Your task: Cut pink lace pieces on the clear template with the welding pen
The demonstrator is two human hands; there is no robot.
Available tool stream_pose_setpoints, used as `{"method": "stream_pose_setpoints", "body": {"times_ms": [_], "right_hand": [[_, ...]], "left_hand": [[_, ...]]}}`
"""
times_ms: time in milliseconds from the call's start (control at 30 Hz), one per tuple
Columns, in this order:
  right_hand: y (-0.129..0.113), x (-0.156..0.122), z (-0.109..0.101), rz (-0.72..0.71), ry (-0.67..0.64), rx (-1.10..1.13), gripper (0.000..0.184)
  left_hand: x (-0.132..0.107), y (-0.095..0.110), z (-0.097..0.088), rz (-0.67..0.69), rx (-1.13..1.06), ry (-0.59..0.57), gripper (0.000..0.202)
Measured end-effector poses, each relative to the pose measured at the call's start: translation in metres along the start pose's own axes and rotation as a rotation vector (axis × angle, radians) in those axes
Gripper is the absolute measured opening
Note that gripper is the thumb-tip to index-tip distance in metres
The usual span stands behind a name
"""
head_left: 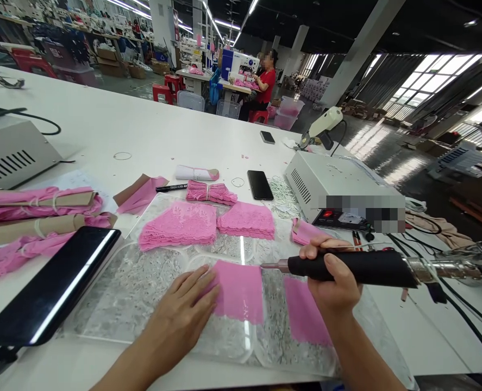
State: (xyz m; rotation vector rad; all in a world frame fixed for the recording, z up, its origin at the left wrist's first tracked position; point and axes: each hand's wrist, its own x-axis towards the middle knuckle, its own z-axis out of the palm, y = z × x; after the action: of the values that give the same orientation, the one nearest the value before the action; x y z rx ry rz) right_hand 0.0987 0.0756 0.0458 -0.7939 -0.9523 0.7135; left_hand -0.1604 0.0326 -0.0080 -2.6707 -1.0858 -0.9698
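My left hand (187,309) lies flat, fingers stretched out, on the left edge of a pink fabric piece (241,293). Under it is a clear plastic sheet over a grey mottled board (143,293). My right hand (334,271) is wrapped round the black handle of a tool like an ultrasonic welding gun (355,268). Its narrow metal tip (271,266) points left and is at the upper right corner of the pink piece. A second pink piece (306,312) lies partly under my right forearm. Two stacks of pink lace pieces (179,222) sit behind my left hand.
A large phone (53,288) stands at left near tied pink bundles (32,206). A grey control box (338,187) is at right, with cables. A smaller phone (260,185) and a black marker (171,188) lie behind the board. A person in red (267,81) sits at a sewing machine beyond.
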Motion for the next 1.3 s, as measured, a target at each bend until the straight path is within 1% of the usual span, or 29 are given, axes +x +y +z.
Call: {"method": "stream_pose_setpoints", "body": {"times_ms": [400,700,900,1067,1167,1300], "right_hand": [[0.001,0.001,-0.003,0.022,-0.04,0.031,0.008],[0.0,0.001,-0.003,0.02,-0.08,-0.004,0.004],[-0.001,0.0,0.001,-0.003,-0.049,0.014,0.007],[-0.002,-0.001,0.007,0.028,-0.059,0.022,0.008],[-0.005,-0.001,0.008,0.034,-0.07,0.021,0.008],[-0.014,-0.002,0.0,0.041,-0.11,0.003,0.009]], "left_hand": [[0.001,0.0,-0.001,0.007,0.006,-0.012,0.028],[-0.001,-0.001,0.0,-0.003,0.015,-0.018,0.029],[-0.003,-0.001,0.0,-0.01,0.009,-0.013,0.029],[-0.002,-0.001,0.0,-0.01,-0.002,-0.002,0.028],[-0.002,-0.001,0.0,-0.009,-0.011,-0.009,0.028],[-0.002,0.0,0.0,-0.014,-0.023,0.001,0.028]]}}
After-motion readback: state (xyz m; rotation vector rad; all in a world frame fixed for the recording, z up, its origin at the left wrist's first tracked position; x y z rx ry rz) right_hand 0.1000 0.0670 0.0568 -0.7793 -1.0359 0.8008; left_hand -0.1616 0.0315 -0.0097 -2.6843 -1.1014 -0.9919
